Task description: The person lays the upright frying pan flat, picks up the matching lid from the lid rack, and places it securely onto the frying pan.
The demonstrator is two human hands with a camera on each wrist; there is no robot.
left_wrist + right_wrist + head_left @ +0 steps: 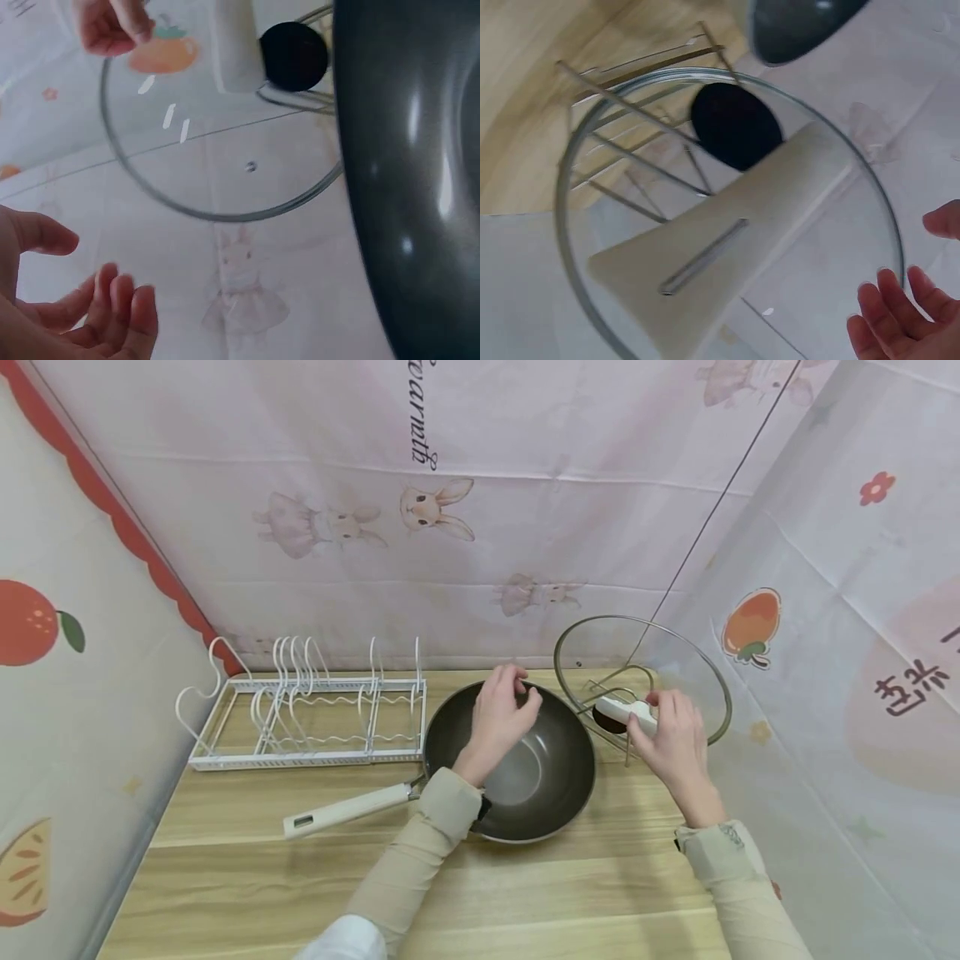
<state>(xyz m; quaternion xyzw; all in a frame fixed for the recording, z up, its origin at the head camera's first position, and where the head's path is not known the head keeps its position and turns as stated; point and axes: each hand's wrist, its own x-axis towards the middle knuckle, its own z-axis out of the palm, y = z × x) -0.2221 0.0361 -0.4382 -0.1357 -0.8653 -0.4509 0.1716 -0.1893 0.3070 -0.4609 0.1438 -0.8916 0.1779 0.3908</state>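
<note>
A glass lid [729, 693] with a metal rim leans upright at a small wire rack [641, 161]. Its white handle [624, 715] has a dark round base. My right hand [675, 739] is close beside that handle; the right wrist view shows a gap between the loosely bent fingers [885, 307] and the handle. Over the far part of a dark wok [517, 768] hovers my left hand [498, 714], fingers loosely curled, holding nothing. The wok's cream handle [348, 810] points left toward the front.
On the left of the wooden table [300, 893] stands a white wire dish rack [281, 764] with several upright loops. Printed cloth [337, 435] hangs at the back and both sides, close to the lid on the right.
</note>
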